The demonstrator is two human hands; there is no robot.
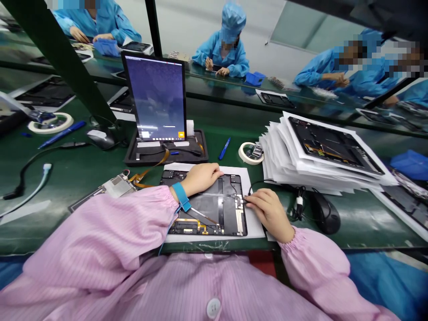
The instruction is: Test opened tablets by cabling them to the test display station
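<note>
left hand [200, 177] – fingers curled, pressed on opened tablet [207, 205], frame centre | right hand [269, 209] – fingertips pinched at its right-edge connector

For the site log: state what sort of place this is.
Most likely an electronics assembly line for tablets. An opened tablet lies under both hands, more are stacked on white sheets, and co-workers in blue cleanroom suits sit along green benches.
</note>
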